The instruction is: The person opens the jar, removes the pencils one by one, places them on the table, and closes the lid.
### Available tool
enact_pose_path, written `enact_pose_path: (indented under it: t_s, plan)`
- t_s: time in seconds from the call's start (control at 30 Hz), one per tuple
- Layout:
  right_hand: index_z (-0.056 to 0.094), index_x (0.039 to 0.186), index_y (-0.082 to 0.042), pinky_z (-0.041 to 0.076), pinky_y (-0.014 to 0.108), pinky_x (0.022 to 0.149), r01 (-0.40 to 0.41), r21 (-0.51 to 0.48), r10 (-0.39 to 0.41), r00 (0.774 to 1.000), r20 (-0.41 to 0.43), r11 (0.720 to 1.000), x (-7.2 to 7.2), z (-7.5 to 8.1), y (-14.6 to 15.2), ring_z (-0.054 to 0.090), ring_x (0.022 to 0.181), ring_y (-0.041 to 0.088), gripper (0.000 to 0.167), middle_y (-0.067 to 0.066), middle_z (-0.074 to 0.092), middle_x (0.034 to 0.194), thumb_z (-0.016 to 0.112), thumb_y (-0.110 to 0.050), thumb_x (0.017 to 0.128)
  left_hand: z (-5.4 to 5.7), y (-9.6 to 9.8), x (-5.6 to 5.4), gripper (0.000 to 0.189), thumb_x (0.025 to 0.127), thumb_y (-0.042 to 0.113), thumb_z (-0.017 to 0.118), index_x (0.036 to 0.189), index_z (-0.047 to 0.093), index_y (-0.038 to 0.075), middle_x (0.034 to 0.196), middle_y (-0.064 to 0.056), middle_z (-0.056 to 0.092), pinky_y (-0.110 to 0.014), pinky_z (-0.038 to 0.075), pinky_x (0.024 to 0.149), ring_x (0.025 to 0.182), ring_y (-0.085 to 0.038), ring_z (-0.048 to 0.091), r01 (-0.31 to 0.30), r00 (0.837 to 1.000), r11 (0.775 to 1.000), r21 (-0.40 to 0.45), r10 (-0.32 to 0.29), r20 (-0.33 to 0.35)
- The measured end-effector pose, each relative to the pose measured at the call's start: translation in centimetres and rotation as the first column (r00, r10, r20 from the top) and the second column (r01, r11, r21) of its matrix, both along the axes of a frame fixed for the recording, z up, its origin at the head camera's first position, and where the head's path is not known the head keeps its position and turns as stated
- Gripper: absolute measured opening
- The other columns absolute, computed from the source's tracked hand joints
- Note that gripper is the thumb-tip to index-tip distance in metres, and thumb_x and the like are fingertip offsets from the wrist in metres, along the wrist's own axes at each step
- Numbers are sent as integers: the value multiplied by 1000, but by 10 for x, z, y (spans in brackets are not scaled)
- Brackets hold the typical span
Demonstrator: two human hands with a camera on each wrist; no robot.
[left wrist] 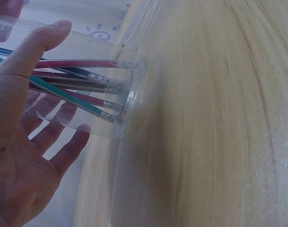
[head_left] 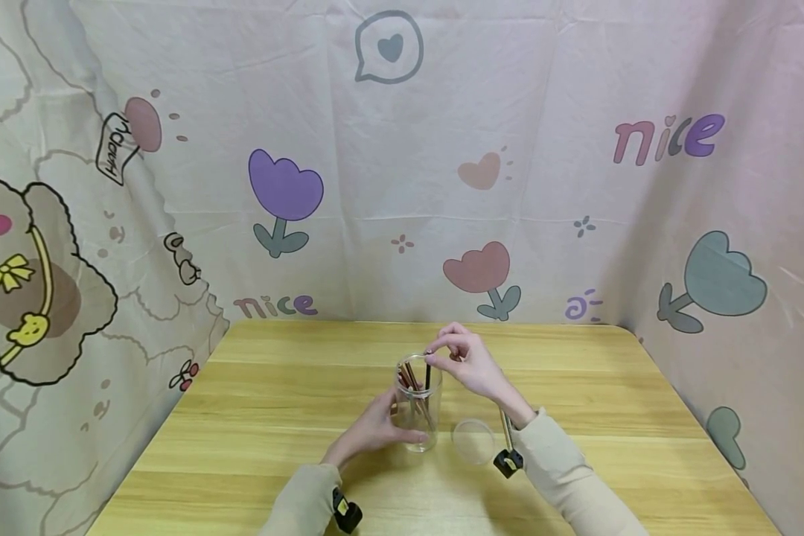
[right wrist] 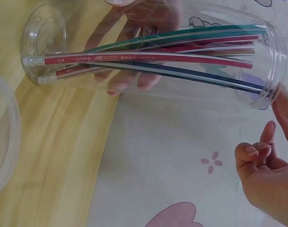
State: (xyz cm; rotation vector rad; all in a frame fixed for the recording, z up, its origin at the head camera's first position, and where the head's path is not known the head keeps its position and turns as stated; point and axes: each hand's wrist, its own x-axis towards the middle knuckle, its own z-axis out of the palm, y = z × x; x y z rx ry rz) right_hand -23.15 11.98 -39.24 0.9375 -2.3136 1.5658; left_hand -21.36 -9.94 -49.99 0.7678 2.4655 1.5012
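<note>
Clear, cylindrical plastic jar (head_left: 435, 414) upright on the light wood-grain tabletop (head_left: 241, 417), near the middle, pencils leaning inside. Left hand (head_left: 375, 426) grips the jar's lower part, thumb on one side, fingers spread round the other. Right hand (head_left: 469, 365) is up at the jar's rim, thumb and index finger pinching the upper end of a slim dark blue pencil (right wrist: 196, 77); most of that pencil is down inside the jar.

Others in the jar: a red pencil with white lettering (right wrist: 101, 58), a teal green pencil (right wrist: 196, 35), more red and brownish ones, partly overlapping, exact count unclear. Several eraser ends with silvery ferrules point down at the jar's base.

Round, clear lid (head_left: 473, 441) lies on the tabletop just beside the jar, on the right-hand side. Beige sleeves (head_left: 559, 461) on both arms, a small black device (head_left: 346, 512) at each wrist. Pale fabric backdrop (head_left: 402, 149) behind, printed with tulips, hearts and "nice".
</note>
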Motion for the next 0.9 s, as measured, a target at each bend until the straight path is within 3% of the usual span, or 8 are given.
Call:
enact_pose_path:
  t_s: [0.4, 0.67, 0.9]
  plan:
    - [70, 96, 5, 43, 12, 60, 27, -97, -26, 1000, 4, 995, 9, 12, 7, 50, 72, 0, 7, 21, 66, 100, 69, 2, 90, 1, 1, -1, 81, 73, 29, 90, 143, 51, 14, 147, -7, 57, -63, 42, 115, 139, -36, 50, 3, 1000, 1000, 1, -3, -10]
    - [69, 99, 6, 41, 14, 51, 67, -125, -65, 998, 20, 990, 14, 20, 13, 50, 61, -2, 9, -15, 62, 74, 67, 1, 92, 1, 1, 0, 81, 74, 29, 90, 143, 51, 15, 147, -6, 57, -64, 42, 114, 139, -38, 49, 1, 1000, 1000, -1, -1, -8]
    - [67, 99, 8, 52, 15, 57, 6, -215, -13, 999, -30, 977, 17, 28, 18, 60, 69, -2, 7, -17, 70, 86, 63, 5, 94, 0, 1, 1, 83, 73, 30, 90, 144, 49, 13, 147, -7, 57, -64, 42, 114, 138, -38, 49, -2, 1000, 1000, 6, 2, -3]
